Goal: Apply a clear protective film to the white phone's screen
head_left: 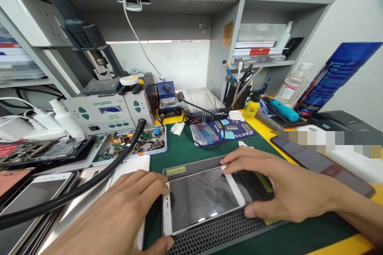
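Note:
A white-framed smartphone (206, 197) with a dark screen lies face up on a black honeycomb-patterned mat (218, 229), which rests on a green work mat. My left hand (125, 207) grips the phone's left end, fingertips at the upper corner and thumb by the lower corner. At the other end, my right hand (278, 183) spans the phone's width, its fingers at the top edge and its thumb near the bottom edge. The undersides of the fingertips are hidden.
A black hose (98, 179) arcs across the left over stacked phones (36, 195). Behind stand a tray of small parts (134, 143), a grey control station (110, 111) and a small flat device (206, 115). A dark phone (317, 163) and a yellow bottle (252, 106) are at right.

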The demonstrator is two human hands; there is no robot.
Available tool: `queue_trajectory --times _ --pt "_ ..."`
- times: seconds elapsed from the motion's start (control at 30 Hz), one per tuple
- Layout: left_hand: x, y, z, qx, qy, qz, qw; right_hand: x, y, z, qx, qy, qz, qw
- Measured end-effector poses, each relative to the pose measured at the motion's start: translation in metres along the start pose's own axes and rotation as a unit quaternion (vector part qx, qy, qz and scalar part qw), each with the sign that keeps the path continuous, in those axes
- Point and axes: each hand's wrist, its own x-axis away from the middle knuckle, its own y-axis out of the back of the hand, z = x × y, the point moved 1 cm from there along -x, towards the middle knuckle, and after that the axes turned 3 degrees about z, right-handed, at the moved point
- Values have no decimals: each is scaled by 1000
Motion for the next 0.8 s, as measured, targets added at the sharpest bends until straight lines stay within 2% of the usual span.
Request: queue_trajectory --times 0.43,0.8 --pt "2 -6 6 -4 -12 -29 1000 -1 0 1 -11 -5 -6 1000" --pt "-3 2 2 15 -16 -10 1000 -1 1 3 -16 -32 7 999"
